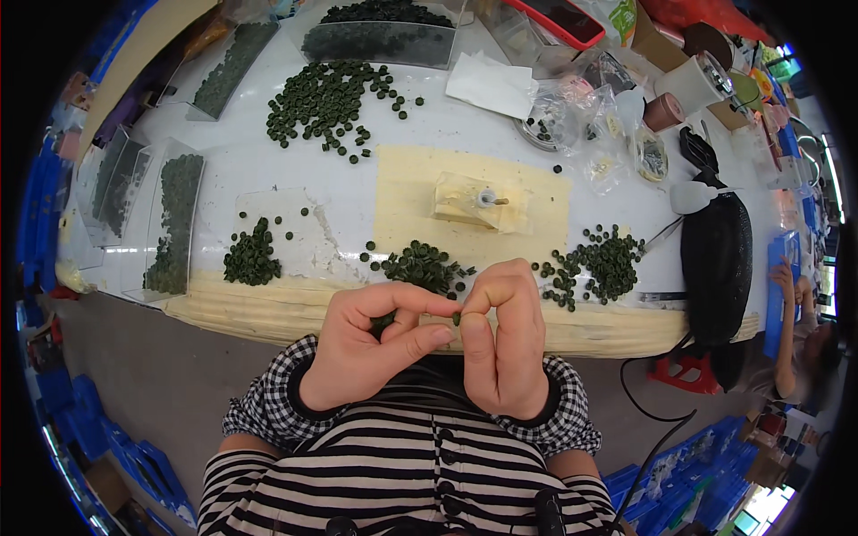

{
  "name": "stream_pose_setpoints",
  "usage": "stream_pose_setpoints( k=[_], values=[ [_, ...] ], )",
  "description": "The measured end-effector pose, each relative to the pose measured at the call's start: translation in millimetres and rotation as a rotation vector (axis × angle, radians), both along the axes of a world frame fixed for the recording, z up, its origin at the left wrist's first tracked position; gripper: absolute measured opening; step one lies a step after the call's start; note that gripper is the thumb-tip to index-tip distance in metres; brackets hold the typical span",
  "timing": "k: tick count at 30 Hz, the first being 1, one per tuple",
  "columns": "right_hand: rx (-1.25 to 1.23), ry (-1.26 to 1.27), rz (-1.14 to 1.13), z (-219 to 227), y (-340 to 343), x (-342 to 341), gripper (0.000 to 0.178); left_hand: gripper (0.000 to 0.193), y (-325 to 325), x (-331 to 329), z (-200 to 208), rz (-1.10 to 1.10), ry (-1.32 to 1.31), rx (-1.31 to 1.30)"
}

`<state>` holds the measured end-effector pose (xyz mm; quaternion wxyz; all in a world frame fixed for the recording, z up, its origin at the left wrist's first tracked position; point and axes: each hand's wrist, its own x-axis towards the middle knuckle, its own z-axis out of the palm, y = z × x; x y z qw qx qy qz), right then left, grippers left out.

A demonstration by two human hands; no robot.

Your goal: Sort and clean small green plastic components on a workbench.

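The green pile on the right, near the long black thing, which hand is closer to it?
The right hand. It is left of the green pile and lower in the picture. The left hand is farther off to the left.

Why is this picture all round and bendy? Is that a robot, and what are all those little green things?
No robot here! Those are a person's own bare hands, the left hand and the right hand. The picture comes from a camera worn on their head, looking down. Its very wide lens bends straight edges.

On the white table lie heaps of small dark green discs, and more green pieces fill clear boxes. Near the middle sits a tape-wrapped block. The right hand pinches one tiny green piece, with the left fingertips close around it. I can't tell what the pieces are for.
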<state>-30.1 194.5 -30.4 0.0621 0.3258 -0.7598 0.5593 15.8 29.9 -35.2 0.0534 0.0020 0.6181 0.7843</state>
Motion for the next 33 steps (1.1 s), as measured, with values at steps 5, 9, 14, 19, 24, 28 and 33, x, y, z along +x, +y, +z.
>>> stream_pose_setpoints(
  k=[5, 9, 14, 19, 24, 28, 33],
  values=[
    [-0.127, -0.135, 0.021, -4, -2, 7, 0.003, 0.024, 0, -2, -6, 0.103, 0.325, -0.274],
    [-0.164, -0.183, 0.037, -7, -2, 10, 0.002, 0.024, 1, 0, -7, 0.123, 0.369, -0.314],
    [-0.172, -0.210, 0.006, -2, 2, 10, 0.003, 0.021, 4, -4, -10, 0.128, 0.331, -0.228],
    [0.121, 0.061, -0.333, -7, 24, -7, 0.007, 0.016, 2, -4, -11, 0.194, 0.203, -0.163],
    [0.564, 0.237, -0.518, -12, 46, -20, 0.011, 0.013, 0, -8, -10, 0.201, -0.046, 0.075],
    [0.638, 0.270, -0.525, -15, 47, -20, 0.012, 0.015, -1, -9, -3, 0.126, -0.178, 0.336],
    [0.370, 0.145, -0.463, -12, 43, -17, 0.013, 0.017, -5, -11, -2, -0.033, -0.315, 0.592]
  ],
)
